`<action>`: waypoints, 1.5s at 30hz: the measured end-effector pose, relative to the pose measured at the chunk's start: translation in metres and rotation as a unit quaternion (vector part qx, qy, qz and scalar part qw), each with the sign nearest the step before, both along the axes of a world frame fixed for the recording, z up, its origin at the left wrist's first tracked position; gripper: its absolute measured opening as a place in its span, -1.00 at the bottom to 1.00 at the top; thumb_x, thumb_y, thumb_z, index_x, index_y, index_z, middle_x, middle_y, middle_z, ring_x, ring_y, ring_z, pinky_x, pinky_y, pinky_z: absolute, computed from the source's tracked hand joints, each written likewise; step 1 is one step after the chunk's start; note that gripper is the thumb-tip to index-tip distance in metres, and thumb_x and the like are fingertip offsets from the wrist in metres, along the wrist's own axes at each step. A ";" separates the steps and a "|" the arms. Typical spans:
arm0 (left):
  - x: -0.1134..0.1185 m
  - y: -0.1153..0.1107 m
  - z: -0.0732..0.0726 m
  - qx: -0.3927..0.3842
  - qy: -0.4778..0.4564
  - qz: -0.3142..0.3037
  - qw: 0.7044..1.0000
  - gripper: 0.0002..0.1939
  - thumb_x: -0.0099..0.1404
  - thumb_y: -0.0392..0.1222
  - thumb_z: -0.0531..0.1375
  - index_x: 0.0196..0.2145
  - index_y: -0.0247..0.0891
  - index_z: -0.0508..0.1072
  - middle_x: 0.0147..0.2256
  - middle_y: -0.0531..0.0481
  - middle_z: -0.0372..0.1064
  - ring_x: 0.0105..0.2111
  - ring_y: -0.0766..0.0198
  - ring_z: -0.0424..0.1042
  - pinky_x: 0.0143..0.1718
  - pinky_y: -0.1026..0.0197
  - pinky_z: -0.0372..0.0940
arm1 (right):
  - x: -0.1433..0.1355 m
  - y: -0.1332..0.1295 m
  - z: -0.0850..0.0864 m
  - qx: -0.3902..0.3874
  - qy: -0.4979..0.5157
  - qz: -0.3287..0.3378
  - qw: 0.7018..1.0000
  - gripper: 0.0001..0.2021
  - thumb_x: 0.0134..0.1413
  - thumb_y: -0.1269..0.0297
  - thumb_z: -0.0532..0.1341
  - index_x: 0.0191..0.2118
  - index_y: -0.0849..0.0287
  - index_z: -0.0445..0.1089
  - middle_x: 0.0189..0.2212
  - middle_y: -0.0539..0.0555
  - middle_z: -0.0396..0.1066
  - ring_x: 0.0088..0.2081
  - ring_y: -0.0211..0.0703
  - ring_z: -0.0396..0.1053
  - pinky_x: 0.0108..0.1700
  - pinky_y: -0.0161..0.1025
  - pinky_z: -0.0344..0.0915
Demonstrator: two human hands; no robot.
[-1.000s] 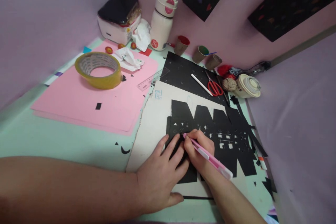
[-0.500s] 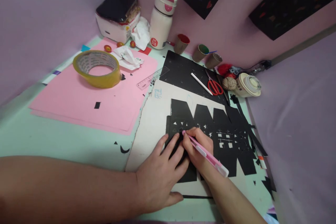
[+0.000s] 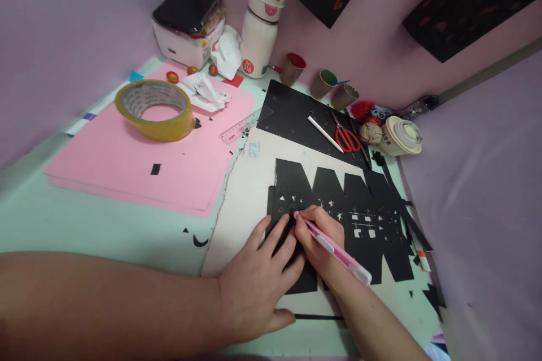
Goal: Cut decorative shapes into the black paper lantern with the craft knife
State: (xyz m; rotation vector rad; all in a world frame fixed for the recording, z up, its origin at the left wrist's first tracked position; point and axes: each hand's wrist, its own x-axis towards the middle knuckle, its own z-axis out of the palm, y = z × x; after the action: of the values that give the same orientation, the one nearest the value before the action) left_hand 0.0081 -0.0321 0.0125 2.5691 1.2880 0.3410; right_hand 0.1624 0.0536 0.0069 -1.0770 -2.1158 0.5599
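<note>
A black paper [image 3: 334, 192] with tabs along its edges and small cut-out triangles, stars and squares lies on a white board [image 3: 241, 180]. My left hand [image 3: 262, 276] rests on the paper's left part, its fingers spread and holding nothing. Just to its right, my right hand [image 3: 319, 237] is closed round a pink pen-shaped cutter [image 3: 339, 251]. The cutter's front end is at the paper, close to my left fingertips and below the small triangles. Its very tip is too small to make out.
Pink sheets [image 3: 127, 169] carry a yellow tape roll [image 3: 154, 110] at the left. Behind are a bottle [image 3: 259, 28], paper cups [image 3: 293, 69] and a box [image 3: 186, 39]. Red scissors [image 3: 348, 140], a white pen [image 3: 325, 134] and a lidded cup [image 3: 402, 136] are at the right.
Both hands and the pink cutter have hardly moved. The view has shifted very slightly, and nothing has been picked up or let go.
</note>
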 end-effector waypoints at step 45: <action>-0.001 -0.001 -0.003 0.007 0.000 -0.004 1.000 -0.16 0.27 0.36 0.06 0.28 -0.31 0.15 0.31 -0.44 0.01 0.33 -0.33 -0.10 0.26 -0.28 -0.51 | 0.005 0.004 0.001 -0.060 0.030 -0.124 0.990 -0.87 0.08 0.33 0.27 -0.42 0.13 0.30 -0.56 -0.07 0.39 -0.51 -0.27 0.36 -0.44 -0.34 0.27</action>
State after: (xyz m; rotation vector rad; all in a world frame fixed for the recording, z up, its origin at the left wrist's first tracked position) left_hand 0.0073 -0.0330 0.0091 2.5862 1.2798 0.3491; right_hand 0.1671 0.0580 0.0078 -1.3499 -1.8798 0.5960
